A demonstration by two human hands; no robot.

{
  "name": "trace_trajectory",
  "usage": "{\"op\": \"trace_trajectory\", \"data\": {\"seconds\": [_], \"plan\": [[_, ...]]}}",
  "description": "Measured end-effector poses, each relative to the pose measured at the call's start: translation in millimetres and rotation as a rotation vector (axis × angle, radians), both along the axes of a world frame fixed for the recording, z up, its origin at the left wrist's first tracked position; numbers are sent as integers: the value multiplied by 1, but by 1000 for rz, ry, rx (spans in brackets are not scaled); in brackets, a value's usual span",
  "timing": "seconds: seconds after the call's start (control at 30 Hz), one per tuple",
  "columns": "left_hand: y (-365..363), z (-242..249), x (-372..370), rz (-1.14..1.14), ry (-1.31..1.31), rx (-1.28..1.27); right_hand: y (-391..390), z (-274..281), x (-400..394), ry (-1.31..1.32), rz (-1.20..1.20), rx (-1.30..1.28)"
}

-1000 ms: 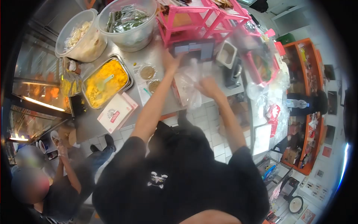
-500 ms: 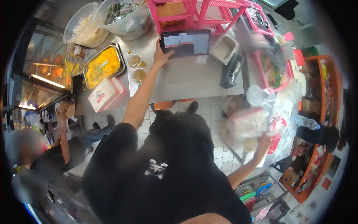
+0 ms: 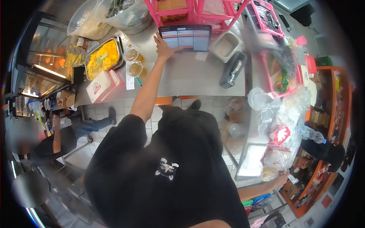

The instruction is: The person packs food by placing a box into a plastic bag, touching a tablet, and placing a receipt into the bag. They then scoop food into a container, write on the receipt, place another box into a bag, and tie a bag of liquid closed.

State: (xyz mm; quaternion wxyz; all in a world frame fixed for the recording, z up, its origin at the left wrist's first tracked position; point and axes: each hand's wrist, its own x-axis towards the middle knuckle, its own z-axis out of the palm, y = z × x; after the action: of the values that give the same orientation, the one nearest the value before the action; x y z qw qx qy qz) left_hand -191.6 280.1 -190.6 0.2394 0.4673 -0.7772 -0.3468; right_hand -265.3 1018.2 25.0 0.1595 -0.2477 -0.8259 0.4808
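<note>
My left hand is at the lower left edge of a tablet, its fingers spread and the thumb stretched along the bottom. The tablet leans against a pink rack, its screen lit with several panels. At the right, my right hand is beside the near end of a clear plastic bag with pale contents, lying on the side counter. Its fingers are small and blurred here, so I cannot tell if they grip the plastic. A white sheet lies left of the bag.
On the steel table stand a tray of yellow food, two lidded cups, a red-and-white box, a metal pan and a dark tape dispenser. Pink racks rise behind. Another person is at the left.
My right hand has moved right and nearer to me; the bag it carried over the floor now rests on the side counter. My left hand stays at the tablet, whose screen panels have changed.
</note>
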Motion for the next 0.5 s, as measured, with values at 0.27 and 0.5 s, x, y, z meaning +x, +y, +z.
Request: {"op": "trace_trajectory", "data": {"seconds": [0.27,0.5], "plan": [[8,-20,-2,74,31,-99,19,-27,-11,43,-6,-141],[15,-14,-7,176,-30,-152,28,-41,-12,15,-15,-166]]}}
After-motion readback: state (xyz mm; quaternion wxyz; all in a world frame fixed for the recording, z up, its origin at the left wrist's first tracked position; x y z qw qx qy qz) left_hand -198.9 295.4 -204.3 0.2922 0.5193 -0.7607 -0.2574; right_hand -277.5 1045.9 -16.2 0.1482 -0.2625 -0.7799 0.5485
